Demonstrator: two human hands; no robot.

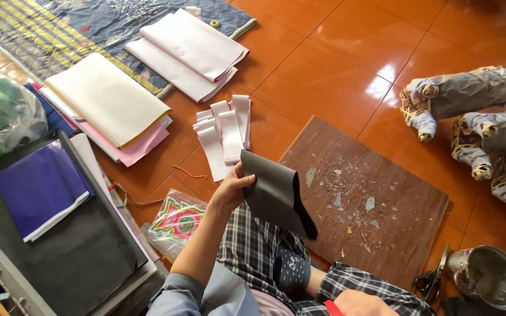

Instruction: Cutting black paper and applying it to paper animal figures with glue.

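Observation:
My left hand (233, 188) pinches the near edge of a folded dark grey paper sheet (275, 196) and holds it up over my knee. Just beyond the sheet lie several white paper strips (224, 133) on the orange tiled floor. My right hand (363, 304) rests low near my checked trouser leg, closed around a small red object (332, 308) that is mostly hidden. A brown wooden board (382, 222), spotted with glue and paper scraps, lies to the right of the sheet.
Stacks of white, yellow and pink paper (112, 105) sit on a quilted mat (60, 29). A grey tray (60, 246) with purple paper (39, 187) lies at left. Scissors (431, 281), a metal pot (493, 278) and paper-wrapped frames (475, 111) stand at right. A patterned plastic packet (177, 222) is beside my knee.

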